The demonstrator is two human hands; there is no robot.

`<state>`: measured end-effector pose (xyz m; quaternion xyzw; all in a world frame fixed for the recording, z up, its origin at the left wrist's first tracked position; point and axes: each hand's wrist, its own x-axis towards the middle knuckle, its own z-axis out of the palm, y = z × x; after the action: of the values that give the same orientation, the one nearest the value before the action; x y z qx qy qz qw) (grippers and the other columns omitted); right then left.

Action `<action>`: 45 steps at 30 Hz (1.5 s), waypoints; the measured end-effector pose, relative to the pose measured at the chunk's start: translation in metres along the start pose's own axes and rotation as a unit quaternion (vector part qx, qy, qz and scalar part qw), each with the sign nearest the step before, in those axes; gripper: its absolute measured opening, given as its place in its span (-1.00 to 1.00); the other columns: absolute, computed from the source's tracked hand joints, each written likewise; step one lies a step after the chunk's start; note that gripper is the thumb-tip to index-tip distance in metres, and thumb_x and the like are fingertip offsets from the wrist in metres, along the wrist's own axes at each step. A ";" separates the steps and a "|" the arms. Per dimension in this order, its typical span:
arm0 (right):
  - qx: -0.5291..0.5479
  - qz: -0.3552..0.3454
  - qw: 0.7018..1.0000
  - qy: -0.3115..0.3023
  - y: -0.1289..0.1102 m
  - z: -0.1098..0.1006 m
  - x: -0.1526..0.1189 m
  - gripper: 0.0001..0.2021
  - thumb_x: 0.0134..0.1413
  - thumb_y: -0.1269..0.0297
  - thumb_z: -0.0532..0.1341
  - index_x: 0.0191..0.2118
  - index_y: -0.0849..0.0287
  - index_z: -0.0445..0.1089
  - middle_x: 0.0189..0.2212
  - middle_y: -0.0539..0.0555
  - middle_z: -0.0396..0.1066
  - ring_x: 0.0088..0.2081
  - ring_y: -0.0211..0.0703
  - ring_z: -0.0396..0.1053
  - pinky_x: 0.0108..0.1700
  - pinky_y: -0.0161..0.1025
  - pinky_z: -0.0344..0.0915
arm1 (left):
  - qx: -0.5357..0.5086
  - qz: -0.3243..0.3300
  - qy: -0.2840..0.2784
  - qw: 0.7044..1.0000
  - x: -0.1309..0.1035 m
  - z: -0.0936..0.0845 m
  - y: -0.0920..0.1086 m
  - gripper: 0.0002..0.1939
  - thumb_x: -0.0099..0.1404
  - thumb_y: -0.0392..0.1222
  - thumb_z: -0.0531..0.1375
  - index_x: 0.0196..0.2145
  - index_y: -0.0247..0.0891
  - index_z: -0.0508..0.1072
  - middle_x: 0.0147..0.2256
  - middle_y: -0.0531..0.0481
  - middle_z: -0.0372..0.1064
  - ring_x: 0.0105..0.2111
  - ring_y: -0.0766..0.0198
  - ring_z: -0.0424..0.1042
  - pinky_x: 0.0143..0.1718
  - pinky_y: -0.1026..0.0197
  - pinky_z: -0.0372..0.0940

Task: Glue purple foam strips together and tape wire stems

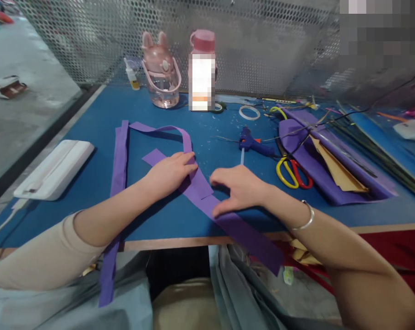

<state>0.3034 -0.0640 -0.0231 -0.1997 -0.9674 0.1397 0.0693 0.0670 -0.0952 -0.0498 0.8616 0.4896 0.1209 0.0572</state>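
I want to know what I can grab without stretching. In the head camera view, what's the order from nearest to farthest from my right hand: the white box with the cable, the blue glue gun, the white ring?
From your right hand:
1. Blue glue gun, just beyond it.
2. White ring, farther back, past the gun.
3. White box, far over on the left.

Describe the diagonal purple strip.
The diagonal strip is plain purple, flat, with straight-cut edges, like felt or stiff paper. It crosses the blue table, near end overhanging the front edge. Another purple strip lies over its middle, where the left hand rests. The right hand's thumb is at its edge; contact unclear.
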 end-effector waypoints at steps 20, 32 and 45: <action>-0.111 0.185 0.973 0.083 -0.059 0.023 0.007 -0.39 -0.03 -0.26 0.21 -0.03 0.16 0.30 -0.16 0.22 0.35 -0.14 0.06 0.29 -0.34 -0.21 0.13 | -0.123 0.003 0.042 0.992 0.008 0.009 -0.018 -0.63 0.26 -0.38 0.06 -0.08 -0.17 0.53 0.03 -0.15 0.38 0.08 0.05 0.34 0.18 -0.11 0.18; 0.035 0.322 0.940 0.107 -0.014 0.006 0.093 -0.30 0.09 -0.28 0.07 0.11 0.24 0.14 -0.08 0.30 0.43 -0.12 0.12 0.42 -0.17 -0.09 0.30 | 0.028 -0.272 0.116 0.955 -0.005 -0.003 0.013 -0.49 0.21 -0.15 0.25 0.08 -0.37 0.28 0.04 -0.44 0.26 0.07 -0.28 0.27 0.02 -0.26 0.24; 0.024 0.363 0.929 0.068 -0.004 -0.016 0.074 -0.45 0.02 0.35 0.15 0.18 0.27 0.16 -0.03 0.34 0.42 -0.04 0.18 0.40 -0.09 -0.01 0.30 | 0.086 -0.326 0.092 0.937 0.004 -0.022 -0.078 -0.36 0.35 0.17 -0.05 0.27 -0.22 0.18 0.34 -0.32 -0.05 0.34 -0.32 -0.16 0.14 -0.61 -0.38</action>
<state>0.2372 -0.0338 -0.0002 -0.5445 -0.8181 0.1650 0.0841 -0.0019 -0.0520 -0.0448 0.6411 0.7556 0.1319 -0.0264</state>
